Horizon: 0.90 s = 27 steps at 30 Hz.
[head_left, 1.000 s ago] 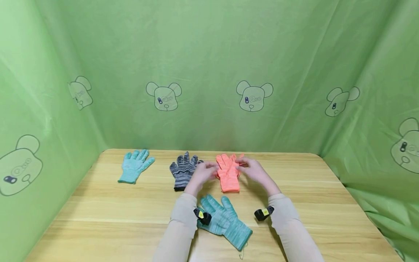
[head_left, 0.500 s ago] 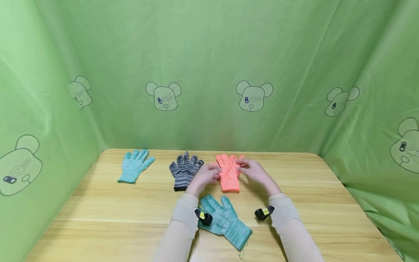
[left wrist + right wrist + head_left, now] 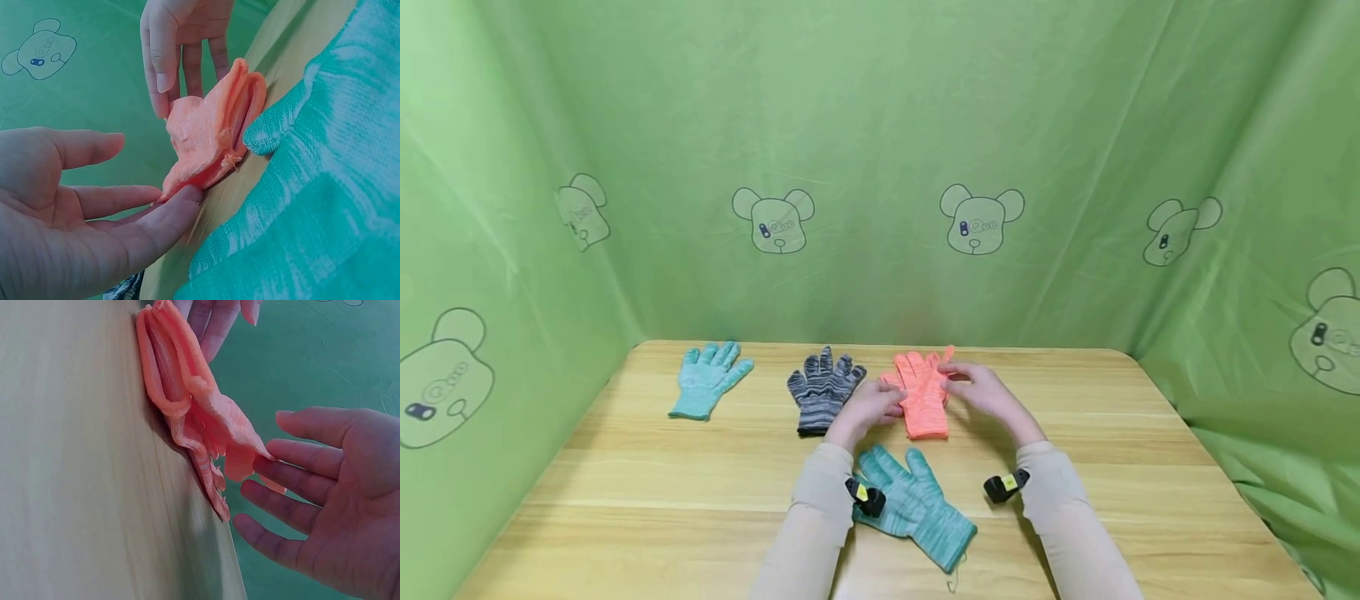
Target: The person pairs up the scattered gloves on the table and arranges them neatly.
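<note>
A coral-orange knit glove (image 3: 927, 408) lies at the back of the table, its cuff toward me and gaping in both wrist views. My left hand (image 3: 871, 406) is at its left side; in the left wrist view its extended fingers (image 3: 178, 212) touch the fabric while the thumb stands apart. On the other side is my right hand (image 3: 981, 390), fingers spread and nearly straight, with fingertips at the glove's edge in the right wrist view. A grey-black striped glove (image 3: 822, 398) lies just left of my left hand. The teal glove (image 3: 917, 508) rests between my forearms.
A light turquoise glove (image 3: 706, 383) lies at the back left of the wooden table (image 3: 640, 508). Green curtains (image 3: 880, 108) with bear-head prints enclose the back and sides. A loose thread (image 3: 953, 582) hangs from the teal glove's cuff.
The orange glove's fingers have spread: one shows at the left beside my left hand, another points up at the right. My left hand has shifted slightly toward me. The other gloves stay put.
</note>
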### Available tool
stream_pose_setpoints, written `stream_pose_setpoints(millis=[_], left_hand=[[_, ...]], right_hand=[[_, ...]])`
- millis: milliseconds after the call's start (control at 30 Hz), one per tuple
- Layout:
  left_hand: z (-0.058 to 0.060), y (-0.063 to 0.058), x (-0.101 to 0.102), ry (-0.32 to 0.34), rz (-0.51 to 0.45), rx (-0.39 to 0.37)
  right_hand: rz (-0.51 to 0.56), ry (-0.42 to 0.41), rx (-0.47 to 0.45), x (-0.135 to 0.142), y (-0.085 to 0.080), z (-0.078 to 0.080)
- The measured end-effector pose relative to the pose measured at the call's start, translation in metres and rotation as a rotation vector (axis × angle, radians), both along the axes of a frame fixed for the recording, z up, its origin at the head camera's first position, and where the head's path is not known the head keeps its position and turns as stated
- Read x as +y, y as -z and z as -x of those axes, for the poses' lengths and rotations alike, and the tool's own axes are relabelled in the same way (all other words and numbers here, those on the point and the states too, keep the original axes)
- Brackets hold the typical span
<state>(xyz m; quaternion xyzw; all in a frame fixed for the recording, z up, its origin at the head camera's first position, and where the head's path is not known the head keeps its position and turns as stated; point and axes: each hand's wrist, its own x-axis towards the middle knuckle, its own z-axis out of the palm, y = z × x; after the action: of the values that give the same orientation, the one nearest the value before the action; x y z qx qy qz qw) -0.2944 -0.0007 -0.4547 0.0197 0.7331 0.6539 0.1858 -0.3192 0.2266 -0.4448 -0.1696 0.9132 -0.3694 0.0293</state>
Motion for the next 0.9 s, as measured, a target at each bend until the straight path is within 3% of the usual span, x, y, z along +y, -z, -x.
stream_pose_setpoints(millis=[267,900], left_hand=[[0.001,0.002,-0.0003,0.007,-0.002,-0.022],[0.0011,0.0022,-0.0027,0.006,-0.001,-0.023]], right_hand=[[-0.022,-0.027,-0.02,0.0023,0.0025,0.0023],[-0.099,0.003,-0.141,0.0011,0.0066,0.0032]])
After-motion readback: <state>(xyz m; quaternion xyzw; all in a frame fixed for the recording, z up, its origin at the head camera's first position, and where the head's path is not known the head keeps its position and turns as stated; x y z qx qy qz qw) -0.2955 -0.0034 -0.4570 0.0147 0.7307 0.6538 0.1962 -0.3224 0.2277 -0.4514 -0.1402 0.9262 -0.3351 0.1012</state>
